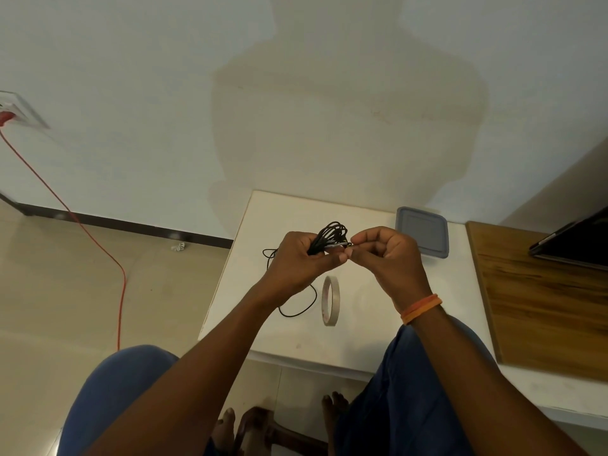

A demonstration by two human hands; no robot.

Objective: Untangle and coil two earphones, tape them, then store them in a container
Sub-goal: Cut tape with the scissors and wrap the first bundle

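Right now the left hand (304,258) is curled around a bunch of black earphone wire (330,236), and the loops stick up out of the top of the fist, above the white tabletop (296,337). The right hand (383,250) pinches something tiny at the side of the bunch, maybe the plug end or a bit of tape; it is too small to tell. More black wire (297,311) hangs down from the left hand and lies in a loose curve on the tabletop, just beside the roll of tape (330,301), which stands on its edge. The grey container (422,230) sits shut near the back, close to the right hand. I think the wire is very light, thin and floppy. It will spring open if the fist lets go, so it is best to hold it tight around the middle of the loops. The little ends look easy to hurt, so do not pull hard there.
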